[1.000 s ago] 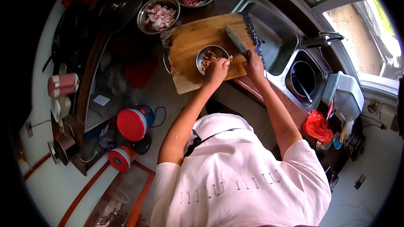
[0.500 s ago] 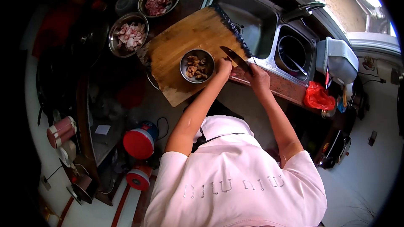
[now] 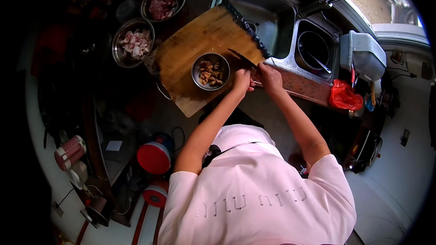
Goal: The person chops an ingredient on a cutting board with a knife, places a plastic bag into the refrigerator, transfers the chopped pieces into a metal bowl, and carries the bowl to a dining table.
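My right hand (image 3: 270,78) is closed round the handle of a knife (image 3: 243,57), whose dark blade points up and left over the right part of the wooden board (image 3: 190,41). Close beside it, my left hand (image 3: 242,80) has its fingers curled at the board's lower right edge; what they hold, if anything, is too small to name. A metal bowl (image 3: 194,73) with brown chopped pieces (image 3: 211,73) stands on the board, left of my left hand.
Two metal bowls of raw meat, one with pale pieces (image 3: 135,44) and one with redder meat (image 3: 162,4), stand at upper left. Beyond the board lies a double sink (image 3: 268,16) with a pot (image 3: 312,50). A red bag (image 3: 345,96) lies at the right.
The knife and my right hand have shifted slightly left, closer to my left hand, and the blade is turned more edge-on. The whole view has shifted a little.
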Demonstrator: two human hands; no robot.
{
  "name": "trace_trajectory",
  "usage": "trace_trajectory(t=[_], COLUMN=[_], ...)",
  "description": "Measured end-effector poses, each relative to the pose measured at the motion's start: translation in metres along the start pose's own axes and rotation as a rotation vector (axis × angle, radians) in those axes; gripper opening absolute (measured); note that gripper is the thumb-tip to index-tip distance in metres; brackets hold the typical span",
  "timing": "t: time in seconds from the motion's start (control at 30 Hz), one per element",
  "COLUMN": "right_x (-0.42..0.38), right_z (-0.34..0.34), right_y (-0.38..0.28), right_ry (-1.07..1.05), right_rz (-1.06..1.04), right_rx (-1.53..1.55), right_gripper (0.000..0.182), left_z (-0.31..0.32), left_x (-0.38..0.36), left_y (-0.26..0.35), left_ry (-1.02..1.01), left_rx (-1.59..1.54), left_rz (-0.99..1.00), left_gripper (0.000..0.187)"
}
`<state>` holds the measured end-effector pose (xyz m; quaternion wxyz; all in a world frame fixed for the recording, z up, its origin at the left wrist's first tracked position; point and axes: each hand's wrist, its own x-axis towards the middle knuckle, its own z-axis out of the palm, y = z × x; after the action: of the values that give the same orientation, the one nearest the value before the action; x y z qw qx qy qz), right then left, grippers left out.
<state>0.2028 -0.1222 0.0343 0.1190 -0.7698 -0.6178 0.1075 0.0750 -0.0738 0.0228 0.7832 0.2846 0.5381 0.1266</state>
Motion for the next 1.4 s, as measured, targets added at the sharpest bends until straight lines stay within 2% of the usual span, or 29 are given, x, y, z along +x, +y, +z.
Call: trace_trajectory(t=[0.1,0.13,0.17,0.2,0.23,0.3,0.33,0.43,0.47,0.57,0.6,0.67,0.77,0.8,0.9,0.97,1.0,1.1,1.13,1.17,1.23,1.27,1.3,1.37,1.4], right_x=[0.005,0.009,0.013,0.017,0.024,0.043,0.050,0.069,0.071,0.069,0.067,0.065,0.063,0.065,0.070,0.071,0.069,0.066,0.057,0.045,0.025,0.012,-0.001,-0.018,-0.019], right_z=[-0.015,-0.017,-0.019,-0.020,-0.022,-0.022,-0.021,0.005,0.009,0.008,0.006,0.013,0.026,0.034,0.051,0.043,0.032,-0.007,-0.038,-0.072,-0.122,-0.147,-0.169,-0.205,-0.231], right_y=[-0.008,-0.010,-0.010,-0.011,-0.010,-0.008,-0.006,0.012,0.014,0.011,0.002,-0.007,-0.019,-0.020,-0.018,-0.027,-0.029,-0.057,-0.078,-0.104,-0.139,-0.154,-0.167,-0.188,-0.197], right_ry=[-0.038,0.028,0.090,0.151,0.182,0.244,0.229,0.184,0.141,0.210,0.262,0.144,0.091,0.097,0.105,0.085,0.063,-0.292,-0.409,-0.527,-0.633,-0.685,-0.733,-0.770,-0.826], right_rz=[-0.011,-0.015,-0.018,-0.022,-0.064,-0.148,-0.217,-0.312,-0.307,-0.368,-0.335,-0.329,-0.282,-0.272,-0.225,-0.149,-0.141,0.098,0.095,0.095,-0.024,-0.171,-0.321,-0.820,-0.934], right_rx=[0.010,0.038,0.067,0.096,0.112,0.147,0.119,-0.075,-0.103,-0.209,-0.263,-0.205,-0.143,-0.144,-0.138,-0.077,0.004,0.790,1.143,1.497,1.636,1.740,1.840,1.936,1.913], right_gripper=[0.015,0.015,0.016,0.016,0.017,0.019,0.018,0.018,0.025,0.026,0.022,0.018,0.015,0.015,0.015,0.014,0.012,0.010,0.010,0.010,0.009,0.009,0.009,0.009,0.010], left_z=[-0.005,-0.008,-0.020,-0.029,-0.033,-0.047,-0.053,-0.071,-0.076,-0.078,-0.078,-0.078,-0.091,-0.095,-0.100,-0.106,-0.111,-0.137,-0.118,-0.114,-0.111,-0.122,-0.111,-0.116,-0.123], left_x=[-0.023,-0.030,-0.019,-0.016,-0.043,-0.048,-0.049,-0.037,-0.033,-0.051,-0.062,-0.077,-0.061,-0.055,-0.041,-0.025,-0.015,0.028,-0.020,-0.036,-0.050,-0.036,-0.073,-0.074,-0.076], left_y=[0.003,0.007,0.005,-0.004,0.020,0.026,0.026,0.009,0.004,0.001,0.003,0.006,-0.014,-0.020,-0.028,-0.040,-0.047,-0.082,-0.044,-0.036,-0.031,-0.051,-0.026,-0.050,-0.060], left_ry=[0.063,0.145,0.294,0.404,0.516,0.648,0.647,0.645,0.647,0.708,0.748,0.827,1.020,1.025,1.095,1.084,1.078,0.675,0.547,0.546,0.542,0.509,0.547,0.472,0.436], left_rx=[0.073,0.139,0.388,0.527,0.666,0.795,0.861,0.974,0.981,0.989,0.966,0.916,0.790,0.778,0.621,0.518,0.464,-0.065,-0.246,-0.246,-0.240,-0.251,-0.107,-0.260,-0.338], left_rz=[0.222,0.330,0.625,0.709,0.787,0.892,0.814,0.825,0.860,0.985,0.931,0.822,0.807,0.707,0.690,0.610,0.572,0.379,0.355,0.368,0.396,0.473,0.450,0.460,0.466], left_gripper=[0.021,0.022,0.022,0.019,0.017,0.015,0.016,0.022,0.029,0.030,0.033,0.040,0.053,0.058,0.061,0.055,0.052,0.051,0.049,0.045,0.038,0.030,0.030,0.036,0.040])
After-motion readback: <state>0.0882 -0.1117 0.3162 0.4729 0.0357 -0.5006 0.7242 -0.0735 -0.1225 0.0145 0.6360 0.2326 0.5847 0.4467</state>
